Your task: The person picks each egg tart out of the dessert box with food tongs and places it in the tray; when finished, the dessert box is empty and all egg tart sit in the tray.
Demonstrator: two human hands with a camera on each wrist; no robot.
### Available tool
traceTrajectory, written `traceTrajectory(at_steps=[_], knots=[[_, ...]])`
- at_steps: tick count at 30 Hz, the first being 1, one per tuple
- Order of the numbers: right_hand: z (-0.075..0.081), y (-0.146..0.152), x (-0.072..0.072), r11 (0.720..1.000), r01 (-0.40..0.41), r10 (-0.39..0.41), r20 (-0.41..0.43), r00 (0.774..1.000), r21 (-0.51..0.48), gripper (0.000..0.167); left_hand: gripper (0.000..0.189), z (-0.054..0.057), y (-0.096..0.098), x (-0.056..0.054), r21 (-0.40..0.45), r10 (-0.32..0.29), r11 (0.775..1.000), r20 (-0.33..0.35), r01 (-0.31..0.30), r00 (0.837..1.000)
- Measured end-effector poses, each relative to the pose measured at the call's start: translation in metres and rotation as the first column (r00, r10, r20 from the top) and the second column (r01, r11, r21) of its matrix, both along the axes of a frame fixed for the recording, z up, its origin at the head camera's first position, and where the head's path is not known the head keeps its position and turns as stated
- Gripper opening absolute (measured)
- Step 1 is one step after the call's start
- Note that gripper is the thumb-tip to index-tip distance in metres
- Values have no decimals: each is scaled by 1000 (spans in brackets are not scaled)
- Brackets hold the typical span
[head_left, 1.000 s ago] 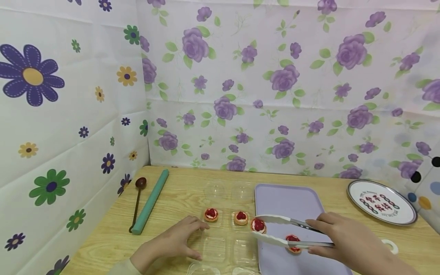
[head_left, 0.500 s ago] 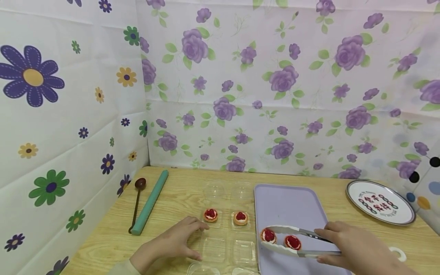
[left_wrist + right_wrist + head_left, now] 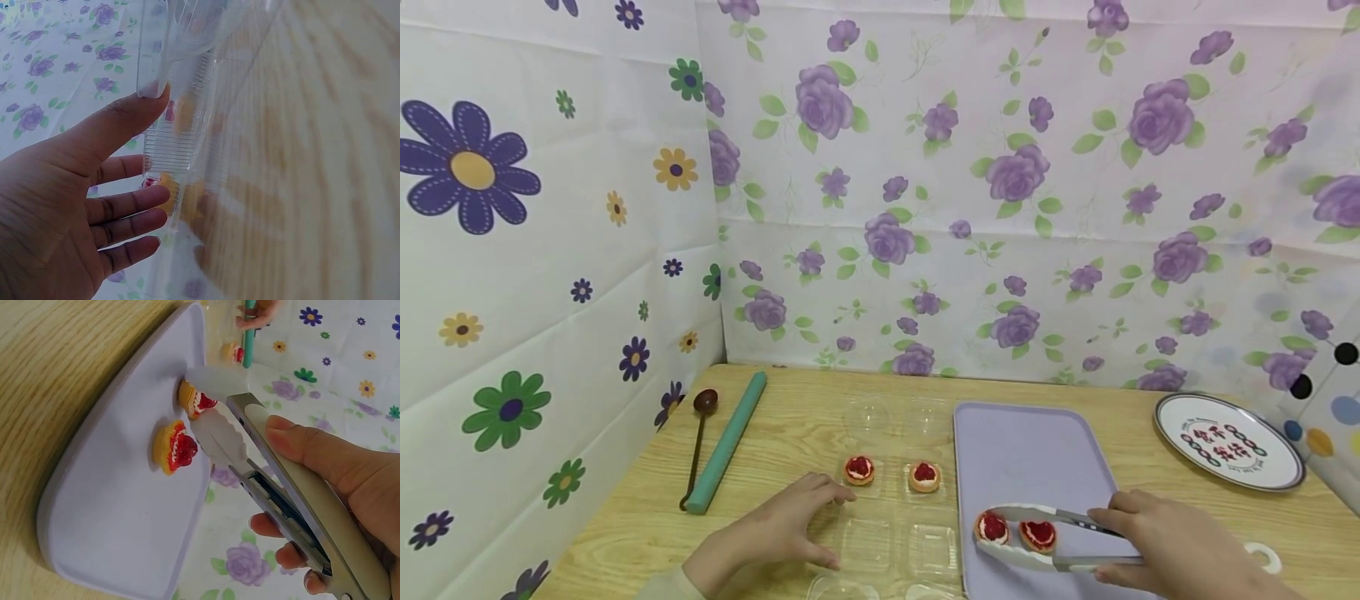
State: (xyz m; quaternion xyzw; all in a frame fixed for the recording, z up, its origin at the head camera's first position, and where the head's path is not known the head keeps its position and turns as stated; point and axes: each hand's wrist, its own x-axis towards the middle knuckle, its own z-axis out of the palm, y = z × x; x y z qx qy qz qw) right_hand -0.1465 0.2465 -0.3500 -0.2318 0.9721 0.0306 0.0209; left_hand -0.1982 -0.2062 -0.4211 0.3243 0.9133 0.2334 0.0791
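Observation:
My right hand (image 3: 1172, 546) grips metal tongs (image 3: 1022, 557) with whitish tips. Those tips lie on either side of a red-topped fruit tart (image 3: 992, 528) on the lilac tray (image 3: 1030, 450); the right wrist view also shows the tips beside this tart (image 3: 194, 400). A second tray tart (image 3: 1038, 536) sits just right of it, within the span of the tongs. My left hand (image 3: 786, 521) rests relaxed at the left side of a clear plastic container (image 3: 867, 542), its thumb near or touching the plastic. Two more tarts (image 3: 859, 470) (image 3: 924, 477) sit in separate container compartments.
At the left of the wooden table lie a dark brown ladle-like spoon (image 3: 705, 402) and a green rolled cylinder (image 3: 730, 442). A white plate (image 3: 1228, 443) with red lettering stands at the right. A white ring (image 3: 1264, 558) shows behind my right wrist. Floral sheets hang behind and left.
The tongs and the tart between their tips have moved right and nearer me, from the tray's left edge to beside the other tray tart. My left hand has stayed in place.

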Motion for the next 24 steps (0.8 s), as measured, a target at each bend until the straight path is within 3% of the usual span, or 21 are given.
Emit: traceTrajectory(at_steps=[11, 21, 24], knots=[[-7, 3, -1, 999, -17, 17, 2, 1000, -31, 66, 72, -1, 0, -1, -9, -5, 1000, -14, 5, 1000], [-16, 13, 5, 993, -114, 108, -129, 986, -36, 64, 71, 0, 1, 0, -2, -1, 1000, -6, 1, 1000], [-18, 15, 7, 986, -162, 150, -198, 969, -46, 63, 71, 1, 0, 0, -4, -2, 1000, -4, 2, 1000]])
